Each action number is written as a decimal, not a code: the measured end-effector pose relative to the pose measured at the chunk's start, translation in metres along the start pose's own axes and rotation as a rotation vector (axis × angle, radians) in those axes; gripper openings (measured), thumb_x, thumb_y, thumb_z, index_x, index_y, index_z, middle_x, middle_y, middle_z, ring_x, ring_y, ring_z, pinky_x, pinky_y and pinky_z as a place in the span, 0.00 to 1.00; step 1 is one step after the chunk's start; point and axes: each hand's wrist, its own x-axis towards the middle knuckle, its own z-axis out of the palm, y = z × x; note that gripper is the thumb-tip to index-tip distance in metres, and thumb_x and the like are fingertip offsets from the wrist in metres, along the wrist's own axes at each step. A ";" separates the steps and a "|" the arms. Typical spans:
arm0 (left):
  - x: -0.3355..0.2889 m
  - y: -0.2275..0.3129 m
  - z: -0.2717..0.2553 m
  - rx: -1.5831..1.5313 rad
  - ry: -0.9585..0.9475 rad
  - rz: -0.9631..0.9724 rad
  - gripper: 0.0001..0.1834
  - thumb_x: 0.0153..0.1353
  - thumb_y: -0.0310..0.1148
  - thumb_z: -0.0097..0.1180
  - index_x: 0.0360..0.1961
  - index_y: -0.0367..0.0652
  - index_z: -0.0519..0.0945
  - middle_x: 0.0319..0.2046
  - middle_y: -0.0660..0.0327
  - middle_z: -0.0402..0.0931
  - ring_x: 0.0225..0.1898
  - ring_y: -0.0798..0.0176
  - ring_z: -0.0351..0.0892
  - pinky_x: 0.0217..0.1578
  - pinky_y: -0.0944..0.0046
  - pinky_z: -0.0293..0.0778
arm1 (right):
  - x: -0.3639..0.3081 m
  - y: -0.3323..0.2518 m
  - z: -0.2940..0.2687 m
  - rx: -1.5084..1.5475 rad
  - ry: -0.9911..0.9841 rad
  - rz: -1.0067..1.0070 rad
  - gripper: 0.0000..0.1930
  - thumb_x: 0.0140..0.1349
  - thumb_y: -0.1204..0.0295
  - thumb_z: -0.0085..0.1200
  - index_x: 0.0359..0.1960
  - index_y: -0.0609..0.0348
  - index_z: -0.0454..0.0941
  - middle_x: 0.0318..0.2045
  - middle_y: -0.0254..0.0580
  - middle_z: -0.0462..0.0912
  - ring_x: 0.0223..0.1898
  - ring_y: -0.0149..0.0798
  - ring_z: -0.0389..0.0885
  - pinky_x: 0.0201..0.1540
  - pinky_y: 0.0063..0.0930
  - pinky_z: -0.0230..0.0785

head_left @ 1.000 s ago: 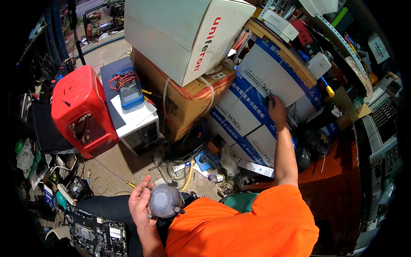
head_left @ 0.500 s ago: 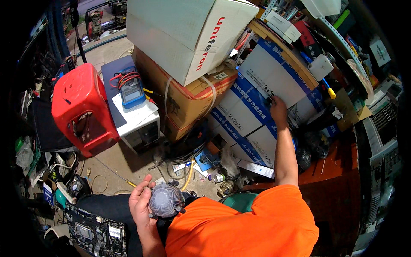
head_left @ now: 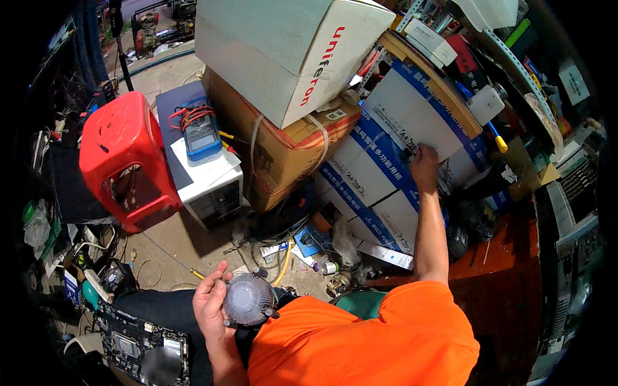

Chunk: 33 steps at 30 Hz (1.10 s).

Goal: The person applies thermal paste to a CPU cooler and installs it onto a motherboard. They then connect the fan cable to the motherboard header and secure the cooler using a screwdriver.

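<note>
Left fingers (head_left: 208, 284) hold round heatsink (head_left: 247, 300); right fingers (head_left: 423, 154) near blue-white cartons (head_left: 386, 161).

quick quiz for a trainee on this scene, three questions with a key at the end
1. Which hand holds the round finned heatsink?
2. True or false: in the picture, the red plastic stool stands left of the blue multimeter.
3. Fill in: at the lower left, by the dark trousers, is a computer ____.

Key: 1. The left hand. 2. True. 3. Motherboard.
</note>
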 end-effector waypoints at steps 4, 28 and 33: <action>-0.002 0.012 0.002 0.023 0.014 0.081 0.15 0.66 0.22 0.54 0.54 0.30 0.76 0.59 0.47 0.74 0.52 0.62 0.79 0.52 0.62 0.78 | -0.020 -0.088 -0.035 0.367 0.190 0.014 0.09 0.64 0.75 0.53 0.41 0.65 0.82 0.38 0.51 0.84 0.39 0.50 0.83 0.46 0.35 0.74; -0.007 0.056 -0.005 -0.246 0.283 0.764 0.13 0.66 0.19 0.51 0.51 0.35 0.76 0.63 0.47 0.68 0.63 0.56 0.70 0.65 0.55 0.66 | -0.188 -0.453 -0.047 2.205 -1.859 0.199 0.60 0.33 0.69 0.73 0.73 0.62 0.52 0.66 0.49 0.66 0.67 0.49 0.66 0.70 0.41 0.55; -0.017 0.060 -0.012 -0.154 0.302 0.750 0.19 0.67 0.21 0.49 0.60 0.34 0.73 0.70 0.47 0.60 0.69 0.58 0.62 0.68 0.58 0.56 | -0.200 -0.460 -0.048 2.304 -1.923 0.605 0.36 0.55 0.71 0.64 0.67 0.60 0.64 0.64 0.51 0.70 0.62 0.52 0.72 0.66 0.50 0.65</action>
